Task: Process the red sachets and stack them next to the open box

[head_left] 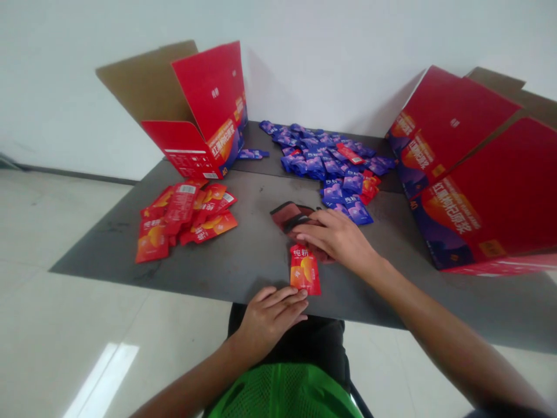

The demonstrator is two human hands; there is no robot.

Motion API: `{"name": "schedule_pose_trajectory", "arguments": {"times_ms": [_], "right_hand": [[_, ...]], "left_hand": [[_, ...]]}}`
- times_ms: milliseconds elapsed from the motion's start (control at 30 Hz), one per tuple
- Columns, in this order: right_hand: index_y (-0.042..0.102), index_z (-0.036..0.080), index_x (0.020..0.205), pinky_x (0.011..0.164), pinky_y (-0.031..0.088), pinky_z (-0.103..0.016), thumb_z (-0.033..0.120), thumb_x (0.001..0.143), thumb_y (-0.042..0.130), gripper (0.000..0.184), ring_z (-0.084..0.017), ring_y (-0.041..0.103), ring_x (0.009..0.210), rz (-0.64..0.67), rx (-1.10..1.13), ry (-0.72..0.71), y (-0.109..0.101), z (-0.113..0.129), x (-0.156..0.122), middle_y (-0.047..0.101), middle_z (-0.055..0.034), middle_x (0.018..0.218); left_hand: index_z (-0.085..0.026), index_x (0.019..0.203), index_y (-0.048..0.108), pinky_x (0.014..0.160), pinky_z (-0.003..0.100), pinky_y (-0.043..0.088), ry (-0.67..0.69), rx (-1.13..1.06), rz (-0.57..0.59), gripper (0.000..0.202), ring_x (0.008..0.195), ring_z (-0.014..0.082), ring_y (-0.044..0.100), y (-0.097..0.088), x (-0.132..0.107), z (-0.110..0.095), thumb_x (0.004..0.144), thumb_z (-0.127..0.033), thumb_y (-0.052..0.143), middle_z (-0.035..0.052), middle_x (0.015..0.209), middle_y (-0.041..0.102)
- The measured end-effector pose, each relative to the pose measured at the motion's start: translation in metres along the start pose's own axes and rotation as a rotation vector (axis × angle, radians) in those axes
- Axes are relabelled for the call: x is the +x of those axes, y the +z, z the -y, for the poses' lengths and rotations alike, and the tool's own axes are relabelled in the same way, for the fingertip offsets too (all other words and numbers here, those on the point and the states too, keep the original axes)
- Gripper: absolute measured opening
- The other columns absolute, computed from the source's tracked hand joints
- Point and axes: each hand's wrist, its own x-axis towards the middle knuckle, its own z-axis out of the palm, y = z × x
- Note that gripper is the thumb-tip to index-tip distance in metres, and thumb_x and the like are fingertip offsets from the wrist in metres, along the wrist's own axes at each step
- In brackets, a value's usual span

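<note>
My right hand lies flat, fingers stretched out, on a dark red pouch in the middle of the grey table. Just below it a red-orange sachet lies on the table. My left hand rests at the table's near edge with fingers extended, fingertips touching the sachet's lower corner. It holds nothing.
A pile of several red-orange sachets lies at the left. A heap of purple-blue sachets sits at the back. An open red carton stands back left; a larger red carton lies at the right.
</note>
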Motion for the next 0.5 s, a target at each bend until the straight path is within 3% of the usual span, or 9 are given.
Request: {"name": "schedule_pose_trajectory", "arguments": {"times_ms": [100, 167, 233, 333, 433, 500], "right_hand": [[0.073, 0.035, 0.122, 0.082, 0.040, -0.033, 0.040, 0.105, 0.054, 0.026, -0.020, 0.059, 0.099, 0.097, 0.070, -0.138, 0.000, 0.038, -0.028, 0.069, -0.0036, 0.106], [0.072, 0.034, 0.122, 0.083, 0.041, -0.033, 0.039, 0.105, 0.055, 0.025, -0.019, 0.058, 0.100, 0.146, 0.098, -0.190, 0.011, 0.046, -0.037, 0.069, -0.0029, 0.106], [0.073, 0.035, 0.122, 0.084, 0.041, -0.032, 0.043, 0.104, 0.055, 0.027, -0.018, 0.058, 0.099, 0.122, 0.104, -0.141, 0.026, 0.033, -0.032, 0.069, -0.0025, 0.107], [0.075, 0.035, 0.121, 0.084, 0.042, -0.033, 0.046, 0.103, 0.055, 0.029, -0.019, 0.059, 0.095, 0.093, 0.018, -0.044, 0.039, -0.009, -0.005, 0.069, -0.0040, 0.107], [0.077, 0.032, 0.118, 0.082, 0.041, -0.034, 0.042, 0.103, 0.056, 0.028, -0.021, 0.059, 0.094, 0.092, -0.106, 0.010, 0.029, -0.033, 0.018, 0.069, -0.0066, 0.106], [0.077, 0.032, 0.119, 0.081, 0.041, -0.034, 0.042, 0.104, 0.054, 0.029, -0.021, 0.059, 0.094, 0.032, -0.098, 0.033, 0.014, -0.023, 0.018, 0.069, -0.0068, 0.106]], "left_hand": [[-0.021, 0.119, 0.070, 0.093, 0.031, 0.047, -0.002, -0.004, -0.001, 0.019, 0.112, 0.0153, 0.072, 0.000, 0.000, 0.001, 0.102, -0.029, 0.066, -0.0012, 0.118, 0.079], [-0.022, 0.118, 0.070, 0.092, 0.031, 0.047, -0.009, -0.002, 0.004, 0.018, 0.110, 0.0154, 0.072, 0.001, -0.001, 0.001, 0.101, -0.029, 0.066, -0.0013, 0.115, 0.079], [-0.022, 0.120, 0.070, 0.092, 0.031, 0.047, -0.010, 0.001, 0.022, 0.020, 0.111, 0.0155, 0.071, 0.001, -0.001, 0.001, 0.102, -0.029, 0.065, -0.0002, 0.118, 0.079], [-0.022, 0.121, 0.069, 0.095, 0.032, 0.047, -0.009, 0.005, 0.027, 0.021, 0.114, 0.0158, 0.071, 0.000, -0.002, 0.001, 0.102, -0.030, 0.064, 0.0010, 0.123, 0.077], [-0.021, 0.120, 0.069, 0.095, 0.032, 0.046, -0.012, -0.006, 0.010, 0.020, 0.115, 0.0159, 0.071, 0.000, -0.001, 0.001, 0.103, -0.031, 0.064, 0.0004, 0.125, 0.076], [-0.021, 0.120, 0.068, 0.094, 0.032, 0.045, -0.012, -0.019, 0.011, 0.019, 0.116, 0.0158, 0.070, 0.000, -0.001, 0.001, 0.103, -0.030, 0.063, 0.0002, 0.125, 0.076]]}}
